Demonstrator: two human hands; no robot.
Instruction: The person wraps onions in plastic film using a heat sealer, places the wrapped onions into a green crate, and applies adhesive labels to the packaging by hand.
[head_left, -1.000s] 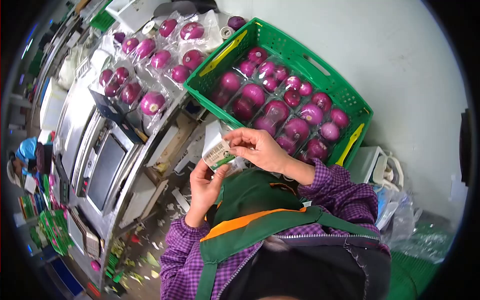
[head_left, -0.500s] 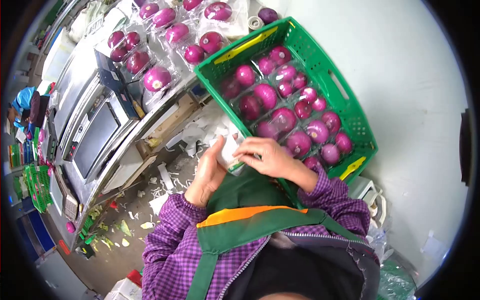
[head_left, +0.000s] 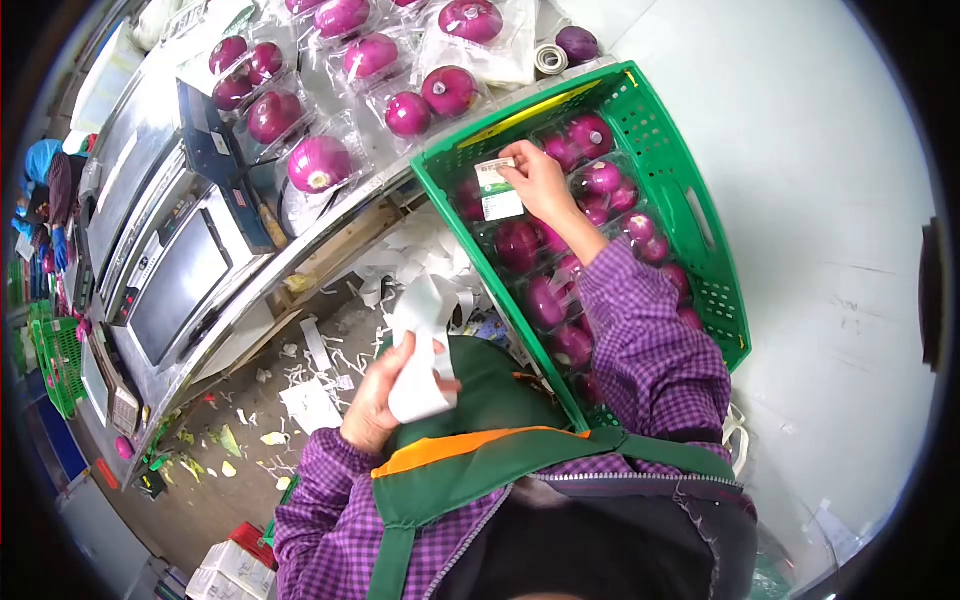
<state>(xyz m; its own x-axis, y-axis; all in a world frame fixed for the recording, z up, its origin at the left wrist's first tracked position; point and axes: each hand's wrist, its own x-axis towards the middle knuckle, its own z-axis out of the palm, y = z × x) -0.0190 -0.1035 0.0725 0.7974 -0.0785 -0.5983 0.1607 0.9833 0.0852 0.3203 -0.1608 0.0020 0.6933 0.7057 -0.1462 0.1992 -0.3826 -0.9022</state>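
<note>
My left hand [head_left: 378,392] is wrapped round a strip of white backing paper [head_left: 424,330] in front of the apron. Over the upper left part of a green crate [head_left: 690,165], my right hand [head_left: 538,180] pinches a white and green label [head_left: 498,188] by its edge. Beneath the label lie wrapped purple onions [head_left: 517,245], partly hidden by my right hand and sleeve. Whether the label touches a pack cannot be made out. More packs of onions fill the crate.
A metal table [head_left: 385,178] on the left bears wrapped onions [head_left: 320,163] and a machine with a dark panel [head_left: 181,288]. Paper scraps [head_left: 312,402] litter the floor. A paper roll [head_left: 550,59] stands behind the crate. A person in blue [head_left: 62,185] is at far left.
My right hand has moved up and away from my left hand, over the crate, with a label now showing in its fingers. A long paper strip now hangs in my left hand.
</note>
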